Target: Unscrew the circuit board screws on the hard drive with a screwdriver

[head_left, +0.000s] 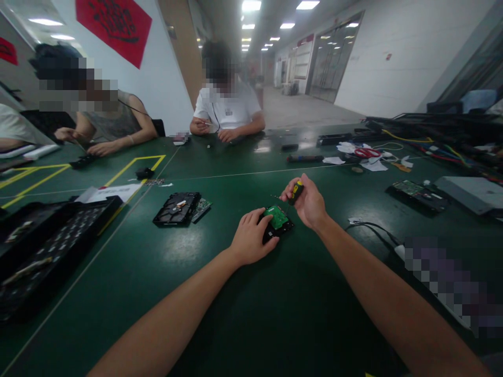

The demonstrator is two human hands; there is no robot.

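A small black hard drive (278, 224) with a green circuit board on top lies on the dark green table (243, 314) in front of me. My left hand (250, 236) rests on its near left side, fingers curled over the edge, holding it down. My right hand (307, 201) is closed round a screwdriver (295, 191) with a yellow and black handle, held just above the drive's far right corner. The screwdriver's tip points down towards the board.
Another black drive (176, 208) with a loose green board (201, 208) lies to the left. A black tray (43, 246) fills the left edge. Boards (416, 191), a grey box (471, 191), cables and scissors (366, 152) sit at the right. Two people work across the table.
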